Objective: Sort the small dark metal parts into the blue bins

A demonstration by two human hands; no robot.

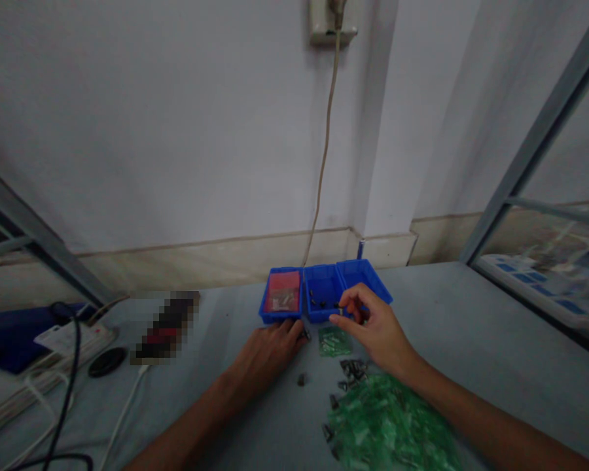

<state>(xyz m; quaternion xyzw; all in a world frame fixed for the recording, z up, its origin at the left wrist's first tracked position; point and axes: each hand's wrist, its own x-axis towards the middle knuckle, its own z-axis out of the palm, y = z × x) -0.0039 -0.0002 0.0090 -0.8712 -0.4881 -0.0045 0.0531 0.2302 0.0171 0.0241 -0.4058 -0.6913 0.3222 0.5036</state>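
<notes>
My left hand (275, 343) rests low on the table in front of the left blue bin (262, 310). Its fingers are curled together, with a small dark metal part (305, 334) at the fingertips. Over the front rim of the middle blue bin (319, 316), my right hand (370, 320) pinches thumb and forefinger around something tiny, too small to name. A few dark small parts (322, 304) lie in that middle bin. Between my hands is a small green bag (334, 342) of parts. A loose pile of dark metal parts (353, 369) lies closer to me.
A large green plastic bag (392, 428) fills the front right. The left bin holds a red packet (283, 283); a third blue bin (360, 269) stands right. At left are a blurred-out device (164, 330), a black round lid (107, 362) and cables (71, 386). A wall stands behind.
</notes>
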